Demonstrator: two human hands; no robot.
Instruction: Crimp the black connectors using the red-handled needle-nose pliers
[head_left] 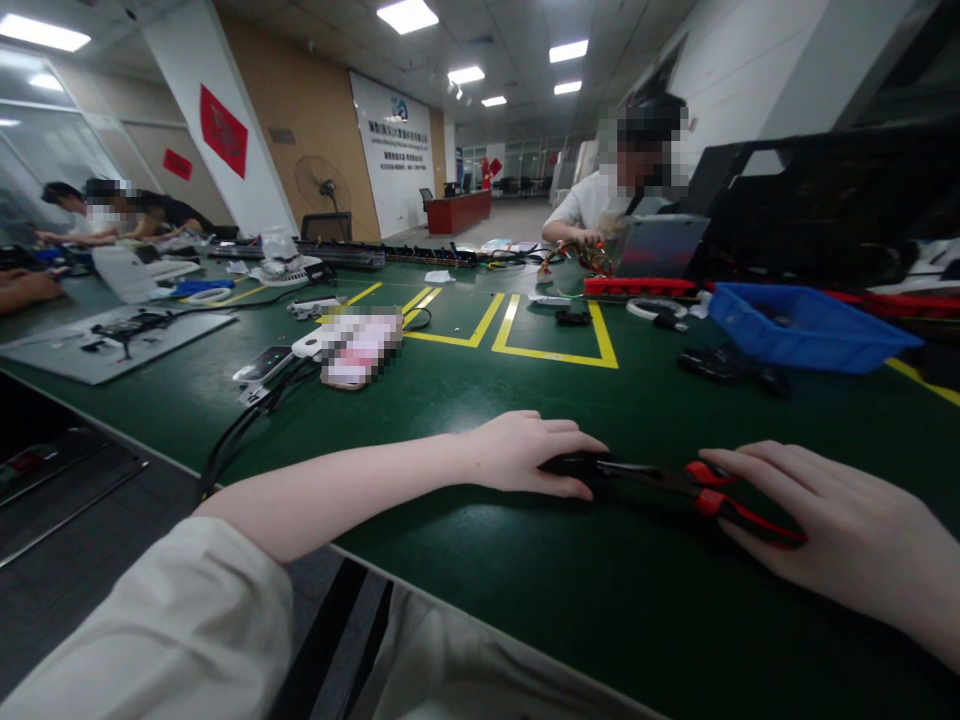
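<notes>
My right hand (840, 520) grips long-nose pliers (709, 488) by their red-and-black handles, which stand somewhat apart. The jaws point left, low over the green tabletop, and reach to a small black piece (568, 464). My left hand (525, 452) has its thumb and fingers closed around this black piece. Its kind is hard to make out, as the fingers cover part of it. Whether the jaws clamp the piece or only touch it, I cannot tell.
Yellow tape frames (555, 355) mark the green table (450, 390). A phone (360, 350) and black cables (240, 425) lie left. A blue bin (810, 330) and black parts (727, 365) are at right. Across the table, a person (600, 200) handles wires beside a metal box (664, 245).
</notes>
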